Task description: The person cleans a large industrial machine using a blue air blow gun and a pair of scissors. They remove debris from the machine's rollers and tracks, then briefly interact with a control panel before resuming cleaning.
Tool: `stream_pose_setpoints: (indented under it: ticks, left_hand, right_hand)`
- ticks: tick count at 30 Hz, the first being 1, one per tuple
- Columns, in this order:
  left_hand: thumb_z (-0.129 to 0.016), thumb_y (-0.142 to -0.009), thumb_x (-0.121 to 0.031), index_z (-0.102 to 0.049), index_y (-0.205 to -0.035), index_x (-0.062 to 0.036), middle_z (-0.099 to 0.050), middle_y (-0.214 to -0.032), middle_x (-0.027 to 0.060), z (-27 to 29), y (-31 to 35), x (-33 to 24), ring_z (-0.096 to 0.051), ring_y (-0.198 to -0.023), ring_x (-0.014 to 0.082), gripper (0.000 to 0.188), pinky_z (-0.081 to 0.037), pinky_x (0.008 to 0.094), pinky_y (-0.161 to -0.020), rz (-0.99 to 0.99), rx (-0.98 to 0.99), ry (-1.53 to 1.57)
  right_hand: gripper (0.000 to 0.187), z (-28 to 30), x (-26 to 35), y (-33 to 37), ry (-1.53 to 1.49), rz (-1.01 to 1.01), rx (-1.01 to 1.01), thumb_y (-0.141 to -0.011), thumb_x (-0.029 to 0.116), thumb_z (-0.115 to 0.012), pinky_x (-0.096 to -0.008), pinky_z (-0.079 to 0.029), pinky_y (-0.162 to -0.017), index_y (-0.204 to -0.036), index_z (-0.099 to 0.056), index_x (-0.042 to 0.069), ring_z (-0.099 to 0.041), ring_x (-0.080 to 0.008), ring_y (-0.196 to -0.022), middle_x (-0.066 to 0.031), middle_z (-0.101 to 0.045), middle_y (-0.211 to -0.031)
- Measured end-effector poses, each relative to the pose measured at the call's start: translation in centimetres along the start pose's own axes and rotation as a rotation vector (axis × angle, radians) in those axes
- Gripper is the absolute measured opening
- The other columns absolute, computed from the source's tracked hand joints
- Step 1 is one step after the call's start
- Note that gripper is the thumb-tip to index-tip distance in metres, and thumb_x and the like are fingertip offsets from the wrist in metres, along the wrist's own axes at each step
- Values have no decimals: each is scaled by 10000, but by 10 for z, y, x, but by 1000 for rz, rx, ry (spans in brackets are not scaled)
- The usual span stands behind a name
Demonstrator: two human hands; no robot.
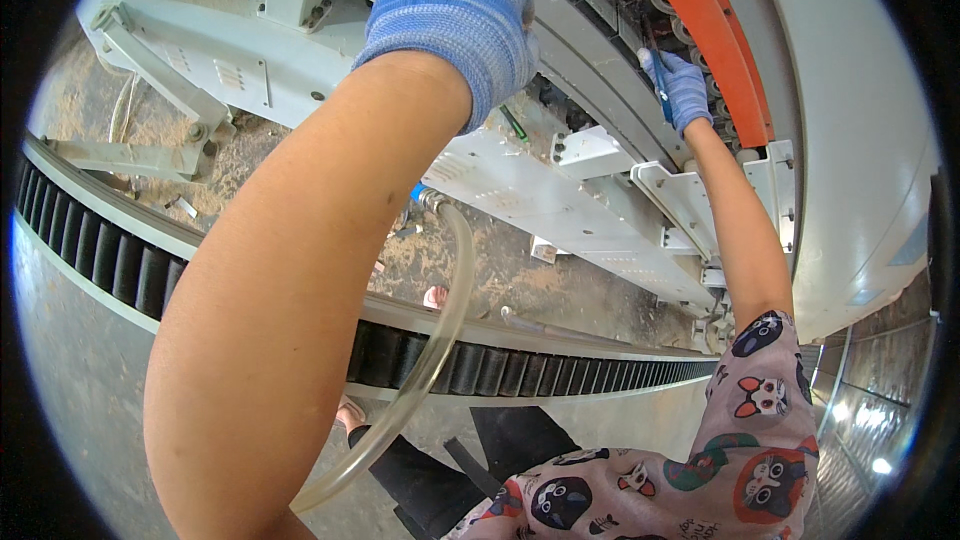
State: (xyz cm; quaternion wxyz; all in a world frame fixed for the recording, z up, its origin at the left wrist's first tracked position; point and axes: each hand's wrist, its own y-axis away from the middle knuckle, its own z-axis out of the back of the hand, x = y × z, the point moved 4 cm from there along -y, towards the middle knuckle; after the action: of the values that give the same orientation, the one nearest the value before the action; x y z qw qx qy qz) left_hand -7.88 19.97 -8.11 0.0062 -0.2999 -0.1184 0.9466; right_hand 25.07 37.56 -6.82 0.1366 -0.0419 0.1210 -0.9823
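My left hand (450, 35), in a blue knitted glove, is closed over the edge of the pale grey machine frame (590, 50). Its curled fingers are turned away, so what they grip, if anything, is hidden. Farther right, my right hand (684, 90), gloved the same way, is wrapped around a slim dark-blue tool (661, 85). The tool's tip points up toward a dark slotted track (600, 5) beside a row of small rollers (690, 35); its exact kind cannot be made out. Just below the left glove, a thin green stick-like piece (513, 123) lies against the frame.
A curved orange guard (720, 30) borders the rollers on the right. Nearer my body runs a curved black ribbed conveyor (500, 372). A clear hose (455, 310) with a blue fitting (417, 193) crosses over it. Dusty debris covers the floor (510, 265) under the machine.
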Motion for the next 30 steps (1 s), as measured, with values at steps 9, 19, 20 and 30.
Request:
stream_pose_setpoints:
  ticks: [9,19,20,30]
  left_hand:
    - [-561,-837,-317,-643,-1022,-168,-685,-910,71,-13,4,6,-649,-866,271,251,-503,390,-802,11,5,-49]
    - [-544,-774,-260,-671,-882,-108,-664,-850,166,10,20,-2,-642,-829,324,225,-506,408,-762,-58,-75,102]
    - [-544,-775,-261,-672,-885,-109,-664,-851,167,10,20,-2,-642,-829,324,227,-506,407,-764,-65,-80,103]
    - [-561,-841,-346,-644,-1022,-180,-683,-898,79,-11,8,5,-649,-855,278,259,-504,393,-791,-32,-21,0]
  right_hand:
    - [386,-21,-10,8,-17,-114,-32,-851,382,-645,-252,-434,-677,-996,-673,25,-490,-111,-671,-38,-632,-768]
    - [302,-18,-7,20,-349,-241,12,-838,388,-659,-198,-377,-490,-957,-677,111,-421,-56,-515,-7,-569,-643]
    - [320,-10,-10,20,-426,-366,92,-828,411,-662,-197,-367,-447,-974,-672,126,-415,-55,-480,0,-544,-616]
    - [480,12,28,35,-524,-615,298,-835,542,-576,-237,-295,-359,-1156,-564,186,-367,-76,-391,33,-463,-581]
